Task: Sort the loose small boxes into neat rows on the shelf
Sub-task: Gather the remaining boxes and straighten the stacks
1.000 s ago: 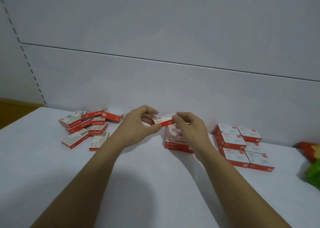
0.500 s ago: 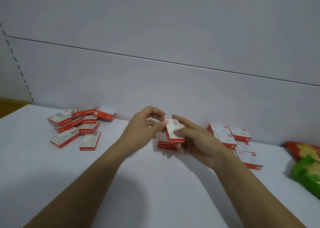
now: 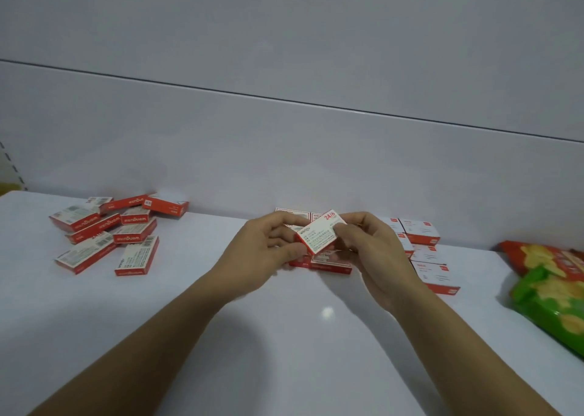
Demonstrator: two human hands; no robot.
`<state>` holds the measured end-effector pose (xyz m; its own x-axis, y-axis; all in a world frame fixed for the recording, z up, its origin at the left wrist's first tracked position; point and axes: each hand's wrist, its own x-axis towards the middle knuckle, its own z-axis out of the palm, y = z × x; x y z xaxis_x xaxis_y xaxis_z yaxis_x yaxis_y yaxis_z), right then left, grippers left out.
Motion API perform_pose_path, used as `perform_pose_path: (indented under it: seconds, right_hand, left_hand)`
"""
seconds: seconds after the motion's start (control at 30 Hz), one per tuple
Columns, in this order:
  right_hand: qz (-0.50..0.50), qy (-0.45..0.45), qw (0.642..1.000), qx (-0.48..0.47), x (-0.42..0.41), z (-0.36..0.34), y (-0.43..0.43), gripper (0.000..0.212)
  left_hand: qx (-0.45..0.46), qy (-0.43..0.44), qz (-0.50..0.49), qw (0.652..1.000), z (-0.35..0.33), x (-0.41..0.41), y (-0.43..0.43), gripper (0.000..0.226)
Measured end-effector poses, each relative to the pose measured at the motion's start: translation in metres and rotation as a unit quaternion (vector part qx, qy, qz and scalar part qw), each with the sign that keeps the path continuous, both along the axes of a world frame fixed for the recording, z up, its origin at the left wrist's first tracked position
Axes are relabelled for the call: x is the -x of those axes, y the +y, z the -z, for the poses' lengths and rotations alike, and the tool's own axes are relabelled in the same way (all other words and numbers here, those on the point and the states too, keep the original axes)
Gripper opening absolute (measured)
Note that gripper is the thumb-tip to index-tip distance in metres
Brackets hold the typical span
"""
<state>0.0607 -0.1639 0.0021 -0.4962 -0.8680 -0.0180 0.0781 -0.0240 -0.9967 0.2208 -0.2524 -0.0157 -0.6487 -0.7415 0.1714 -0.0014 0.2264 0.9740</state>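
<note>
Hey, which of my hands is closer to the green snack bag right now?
Right. The right hand grips the small box to the left of the green snack bag; the left hand grips the same box even farther left.

On my feed the only clear print is on the held box: a red "24/6" at the upper corner of its white face. Near the opposite corner is a small grey brand word that looks like "wanpu", though I can't swear to the letters, and the lines beneath are too fine to read. The loose boxes at left carry a white brand word on their red sides, upside down from here and not legible to me, plus barcodes on some white faces. The rowed boxes at right show only tiny red marks I can't read
</note>
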Motion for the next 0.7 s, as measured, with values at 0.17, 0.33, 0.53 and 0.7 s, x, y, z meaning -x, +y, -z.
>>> perform_pose_path:
  seconds: [0.17,0.33,0.53,0.7]
  right_hand:
    - [-0.025,0.005,0.999,0.031,-0.001,0.009,0.015,0.031]
    - [0.018,0.000,0.998,0.063,-0.005,0.014,0.015,0.030]
    - [0.030,-0.054,0.995,0.084,-0.007,0.015,0.016,0.033]
    - [0.051,-0.019,0.995,0.081,-0.009,0.019,0.015,0.031]
  left_hand:
    - [-0.010,0.009,0.002,1.000,0.002,0.001,-0.002,0.037]
    - [0.004,0.015,-0.002,1.000,0.002,0.002,-0.003,0.036]
    - [0.043,-0.013,0.038,0.998,0.005,0.001,-0.002,0.039]
    - [0.159,-0.071,-0.022,0.984,0.013,0.005,0.000,0.054]
